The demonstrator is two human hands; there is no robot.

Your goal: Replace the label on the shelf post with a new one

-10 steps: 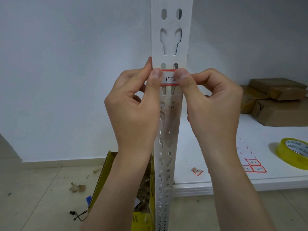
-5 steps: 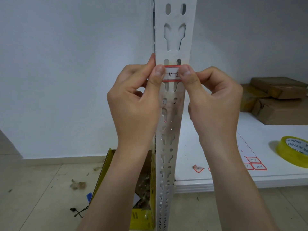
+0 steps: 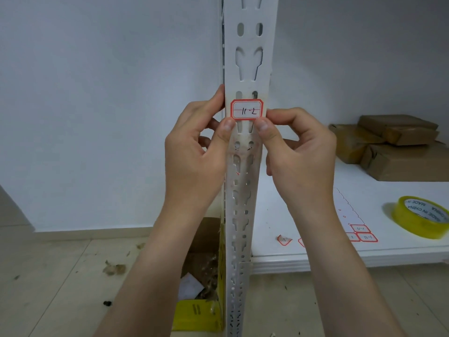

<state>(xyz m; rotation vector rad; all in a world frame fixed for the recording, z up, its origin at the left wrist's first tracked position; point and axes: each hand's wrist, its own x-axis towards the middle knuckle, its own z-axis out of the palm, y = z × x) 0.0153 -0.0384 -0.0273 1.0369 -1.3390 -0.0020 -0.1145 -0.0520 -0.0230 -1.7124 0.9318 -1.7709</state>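
Note:
A white label (image 3: 246, 110) with a red border and handwritten marks is stuck flat across the front of the white slotted shelf post (image 3: 250, 57). My left hand (image 3: 194, 161) pinches the post from the left, its thumb on the front at the label's lower left corner and a finger behind the post's edge. From the right my right hand (image 3: 301, 161) pinches the post the same way, thumb at the label's lower right corner. The whole label face shows.
The white shelf board (image 3: 401, 249) at the right carries a label sheet (image 3: 362, 235), a torn old label (image 3: 284, 240), a yellow tape roll (image 3: 421, 216) and brown parcels (image 3: 401, 147). A yellow box (image 3: 199, 312) of scraps stands on the littered floor beside the post.
Both thumbs have slid down off the label's face to its lower edge, so the writing is uncovered. The label stays stuck to the post.

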